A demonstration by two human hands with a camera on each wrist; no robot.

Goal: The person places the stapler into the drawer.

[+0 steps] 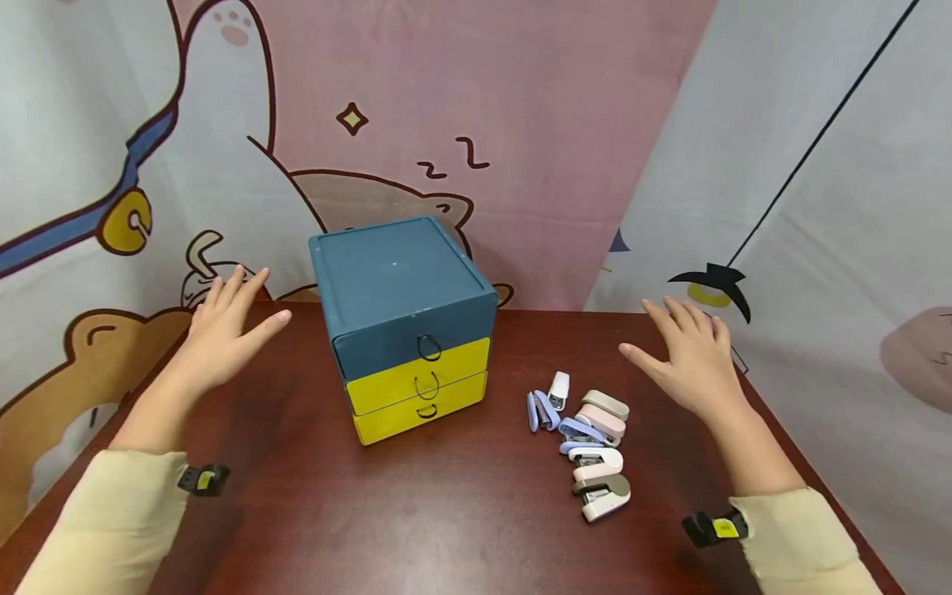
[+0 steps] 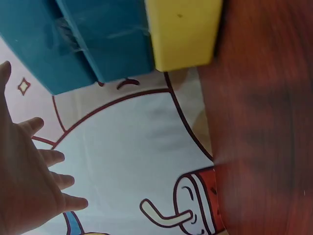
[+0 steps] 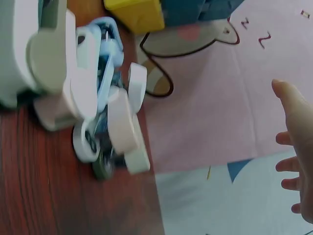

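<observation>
My left hand (image 1: pixel 223 330) hovers over the table to the left of a drawer box, fingers spread, holding nothing. The box has a blue top (image 1: pixel 394 273), a blue upper drawer and two yellow drawers (image 1: pixel 420 384), each with a dark ring pull; all three look pushed in. On the other side my right hand (image 1: pixel 692 359) is raised with fingers apart and nothing in it. Between the box and that hand lies a cluster of several small staplers, among them a white and grey-brown one (image 1: pixel 602 496), a blue one (image 1: pixel 582 433) and a pink one (image 1: pixel 601 421).
The dark red-brown table (image 1: pixel 312 512) carries the box and staplers. A cloth backdrop (image 1: pixel 550 149) with cartoon drawings rises behind the table and along its sides. Black wrist cameras sit at both sleeves, the right camera (image 1: pixel 716 527) near the table's right side.
</observation>
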